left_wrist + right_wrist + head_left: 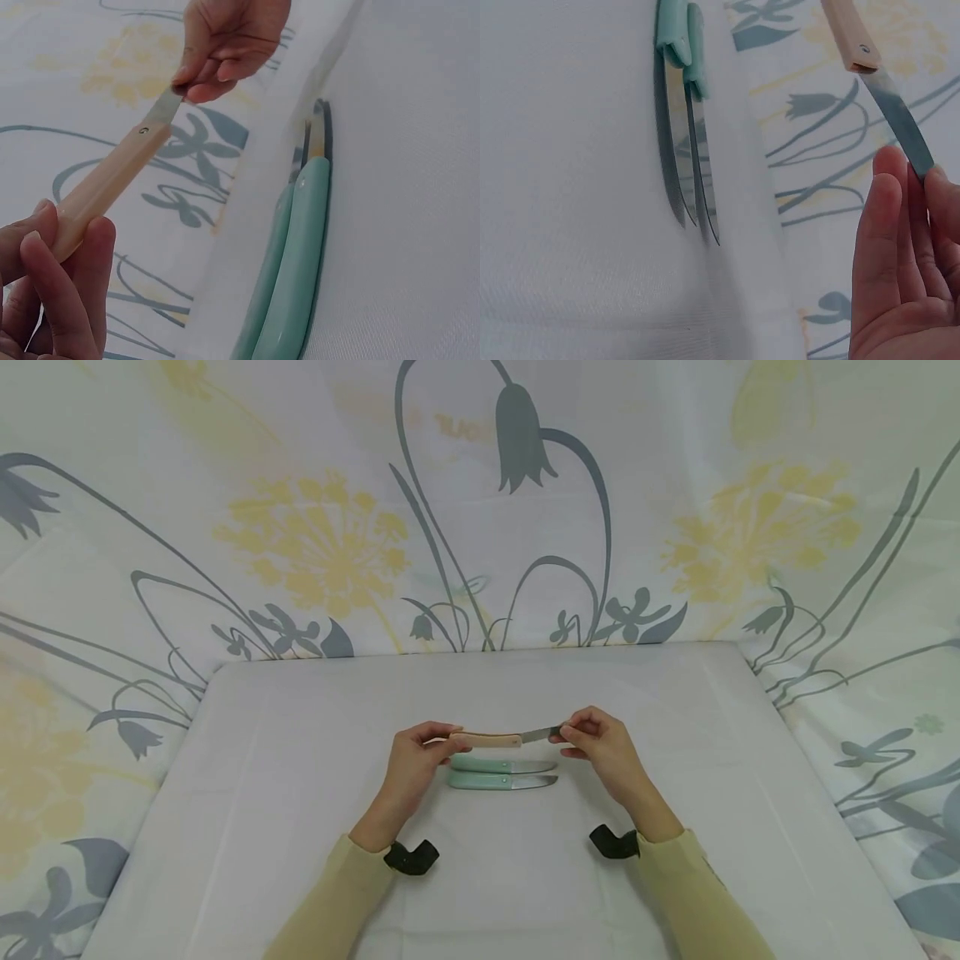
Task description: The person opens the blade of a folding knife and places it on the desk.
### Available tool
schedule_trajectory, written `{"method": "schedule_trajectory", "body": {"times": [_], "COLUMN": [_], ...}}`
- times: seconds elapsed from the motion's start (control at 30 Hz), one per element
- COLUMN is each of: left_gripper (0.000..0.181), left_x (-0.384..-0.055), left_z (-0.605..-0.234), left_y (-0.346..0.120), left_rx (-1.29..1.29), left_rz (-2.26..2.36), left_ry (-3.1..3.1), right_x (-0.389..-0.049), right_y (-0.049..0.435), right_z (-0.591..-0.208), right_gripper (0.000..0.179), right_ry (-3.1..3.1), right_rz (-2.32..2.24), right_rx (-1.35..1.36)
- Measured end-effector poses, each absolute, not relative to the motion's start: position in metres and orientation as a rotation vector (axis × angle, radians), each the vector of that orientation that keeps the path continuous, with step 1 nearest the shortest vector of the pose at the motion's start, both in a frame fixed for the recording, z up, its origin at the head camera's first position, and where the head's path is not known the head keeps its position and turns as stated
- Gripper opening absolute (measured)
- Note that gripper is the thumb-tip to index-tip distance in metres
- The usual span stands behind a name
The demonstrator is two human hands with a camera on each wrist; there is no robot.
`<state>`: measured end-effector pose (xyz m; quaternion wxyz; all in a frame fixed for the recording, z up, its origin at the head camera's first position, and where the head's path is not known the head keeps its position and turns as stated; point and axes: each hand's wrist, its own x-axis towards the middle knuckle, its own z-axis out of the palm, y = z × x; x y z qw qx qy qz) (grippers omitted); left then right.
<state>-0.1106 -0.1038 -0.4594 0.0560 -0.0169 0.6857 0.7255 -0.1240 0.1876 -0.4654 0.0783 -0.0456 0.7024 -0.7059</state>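
Observation:
A folding knife with a peach-coloured handle point(491, 741) is held level between both hands, above the white table. My left hand point(422, 760) pinches the rear end of its handle. At the other end, my right hand point(606, 753) pinches the blade point(537, 734) near its tip, between thumb and finger. The blade is unfolded in line with the handle. Just nearer to me, two knives with mint-green handles lie side by side, the farther knife point(487, 766) and the nearer knife point(487, 782), blades pointing right. Their handles fill the middle of the left wrist view point(294, 277).
A white cloth point(300, 827) covers the table. Behind and at both sides hangs a curtain point(465, 527) with grey and yellow flowers. Each wrist carries a black camera mount, the left mount point(412, 858) and the right mount point(613, 842).

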Motion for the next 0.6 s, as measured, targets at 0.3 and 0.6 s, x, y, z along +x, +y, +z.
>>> {"method": "schedule_trajectory", "body": {"times": [0.3, 0.6], "left_gripper": [0.017, 0.025], "left_x": [-0.1151, -0.1159], "left_z": [-0.4663, -0.4694], "left_y": [-0.1040, -0.1058], "left_rx": [-0.148, -0.123], "left_rz": [2.280, 2.249], "left_ry": [1.961, 1.986], "right_x": [-0.1247, -0.1232], "right_y": [0.1873, 0.1876], "right_z": [-0.4734, -0.4753], "right_gripper": [0.017, 0.024], "right_ry": [2.018, 2.057], "right_rz": [-2.161, -2.144], "right_rx": [-0.080, -0.072]}}
